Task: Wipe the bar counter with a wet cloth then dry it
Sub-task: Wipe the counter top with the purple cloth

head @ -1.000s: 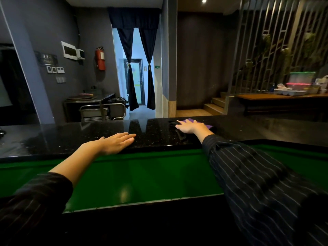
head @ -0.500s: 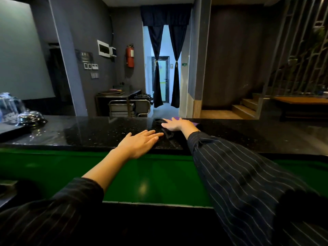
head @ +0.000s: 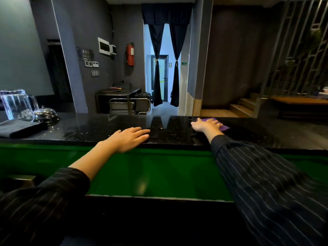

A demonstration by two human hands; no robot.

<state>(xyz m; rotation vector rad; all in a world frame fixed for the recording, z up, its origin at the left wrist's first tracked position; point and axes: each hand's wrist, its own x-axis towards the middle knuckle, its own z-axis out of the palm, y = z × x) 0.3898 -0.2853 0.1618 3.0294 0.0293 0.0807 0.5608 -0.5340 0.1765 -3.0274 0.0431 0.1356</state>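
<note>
A black speckled bar counter [head: 88,129] runs across the view, with wet streaks on its shine. My right hand [head: 205,125] lies flat with straight fingers on a purple cloth [head: 224,128], pressing it onto the counter near the far edge; most of the cloth is hidden under the hand. My left hand [head: 128,138] rests palm down, fingers straight, on the counter's near edge, holding nothing.
At the counter's left end stand a clear glass pitcher [head: 16,104], a silver dome bell [head: 45,113] and a folded dark cloth [head: 19,128]. A green panel [head: 150,173] drops below the counter's near edge. Beyond are a steel trolley [head: 127,105] and steps [head: 243,107].
My view has swung left, bringing the pitcher and bell into sight. My right hand has slid the purple cloth along the counter and now lies farther from my left hand.
</note>
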